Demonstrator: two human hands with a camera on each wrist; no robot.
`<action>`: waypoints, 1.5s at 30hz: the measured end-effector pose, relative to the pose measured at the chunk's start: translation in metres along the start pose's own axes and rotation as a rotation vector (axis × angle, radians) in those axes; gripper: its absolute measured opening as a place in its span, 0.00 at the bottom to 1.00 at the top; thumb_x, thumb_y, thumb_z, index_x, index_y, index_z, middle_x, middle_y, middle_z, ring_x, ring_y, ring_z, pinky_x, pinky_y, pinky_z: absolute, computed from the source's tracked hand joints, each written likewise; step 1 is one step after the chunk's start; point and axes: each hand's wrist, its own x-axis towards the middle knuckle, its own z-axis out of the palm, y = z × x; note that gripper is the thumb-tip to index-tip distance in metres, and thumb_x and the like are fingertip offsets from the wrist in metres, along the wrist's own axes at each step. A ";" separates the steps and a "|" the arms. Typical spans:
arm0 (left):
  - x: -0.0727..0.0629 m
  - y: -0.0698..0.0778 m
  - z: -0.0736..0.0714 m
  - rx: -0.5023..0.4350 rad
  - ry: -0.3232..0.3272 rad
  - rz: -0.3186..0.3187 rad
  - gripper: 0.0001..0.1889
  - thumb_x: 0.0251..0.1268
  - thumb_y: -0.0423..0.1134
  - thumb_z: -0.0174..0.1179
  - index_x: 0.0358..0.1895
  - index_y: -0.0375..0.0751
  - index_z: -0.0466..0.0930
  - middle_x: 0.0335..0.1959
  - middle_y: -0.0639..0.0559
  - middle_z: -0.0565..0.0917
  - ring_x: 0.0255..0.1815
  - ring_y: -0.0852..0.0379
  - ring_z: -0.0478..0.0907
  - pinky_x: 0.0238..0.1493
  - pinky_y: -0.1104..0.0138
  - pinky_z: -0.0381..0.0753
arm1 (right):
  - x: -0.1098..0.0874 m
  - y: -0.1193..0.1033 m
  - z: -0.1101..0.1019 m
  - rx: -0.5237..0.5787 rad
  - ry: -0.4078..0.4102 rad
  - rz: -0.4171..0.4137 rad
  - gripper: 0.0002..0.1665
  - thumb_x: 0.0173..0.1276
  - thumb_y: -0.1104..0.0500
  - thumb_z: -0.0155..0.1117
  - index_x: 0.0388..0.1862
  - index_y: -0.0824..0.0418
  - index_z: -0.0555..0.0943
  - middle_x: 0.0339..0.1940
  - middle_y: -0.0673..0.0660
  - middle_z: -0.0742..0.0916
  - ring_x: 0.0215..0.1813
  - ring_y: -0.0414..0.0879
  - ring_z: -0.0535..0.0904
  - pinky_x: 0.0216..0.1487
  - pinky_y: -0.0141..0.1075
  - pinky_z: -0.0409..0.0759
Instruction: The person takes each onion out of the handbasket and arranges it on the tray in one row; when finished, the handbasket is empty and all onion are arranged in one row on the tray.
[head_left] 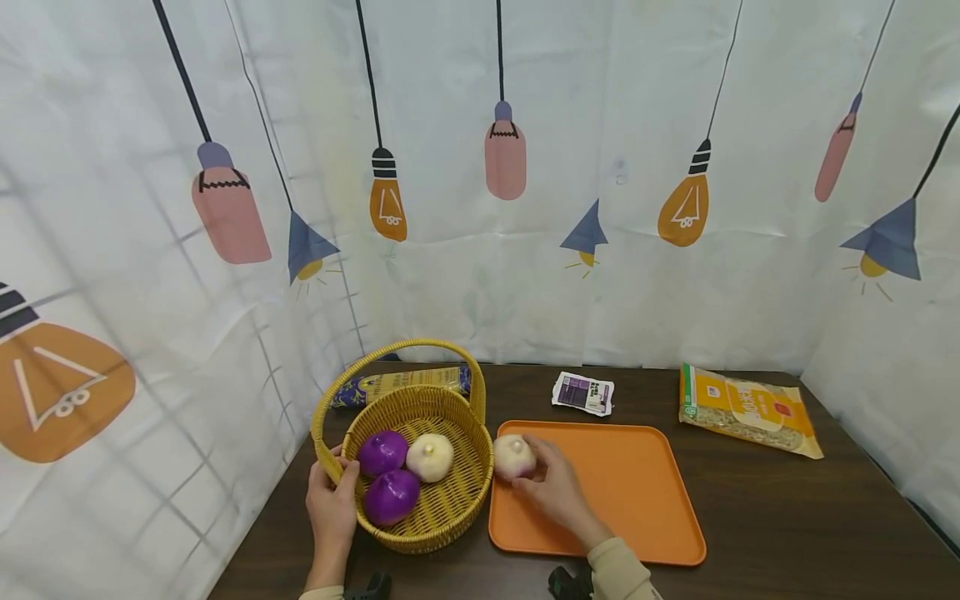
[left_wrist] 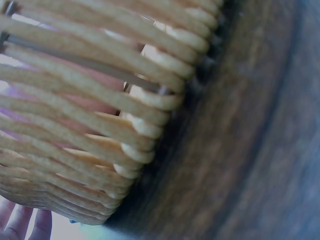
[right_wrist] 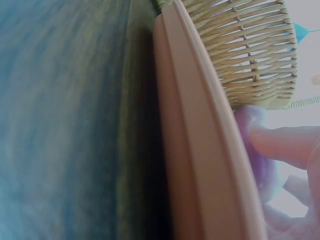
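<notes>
A yellow wicker basket with a tall hoop handle stands on the table. Inside lie two purple onions and a white onion. At its left side my left hand grips the rim near the foot of the handle; some fingertips show beyond the woven wall in the left wrist view. My right hand pinches another onion, white above and purple below, over the left edge of the orange tray, close beside the basket. In the right wrist view, the thumb presses its purple side.
Behind the basket lies a blue and yellow packet. A small white and purple sachet is behind the tray. Toward the back right sits a yellow bag of grain. A patterned curtain hangs along the table's back.
</notes>
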 end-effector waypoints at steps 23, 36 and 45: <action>0.008 0.004 0.001 0.054 0.073 0.016 0.05 0.55 0.27 0.58 0.35 0.35 0.80 0.51 0.48 0.85 0.40 0.74 0.74 0.37 0.82 0.67 | 0.009 -0.033 -0.029 0.032 0.071 0.029 0.32 0.61 0.61 0.70 0.64 0.62 0.74 0.63 0.64 0.76 0.57 0.66 0.75 0.56 0.56 0.75; 0.011 0.004 0.004 0.006 0.049 0.012 0.06 0.55 0.26 0.57 0.36 0.34 0.78 0.53 0.46 0.83 0.45 0.73 0.73 0.41 0.84 0.66 | -0.008 -0.096 -0.005 0.312 0.070 -0.119 0.24 0.59 0.75 0.66 0.54 0.61 0.79 0.56 0.62 0.81 0.52 0.57 0.79 0.49 0.48 0.81; 0.003 0.003 -0.005 0.034 0.050 -0.040 0.06 0.56 0.26 0.55 0.37 0.33 0.78 0.54 0.47 0.83 0.44 0.72 0.73 0.38 0.84 0.68 | -0.010 -0.089 0.028 0.231 -0.135 -0.202 0.25 0.65 0.63 0.67 0.61 0.55 0.76 0.60 0.56 0.78 0.60 0.50 0.75 0.55 0.46 0.79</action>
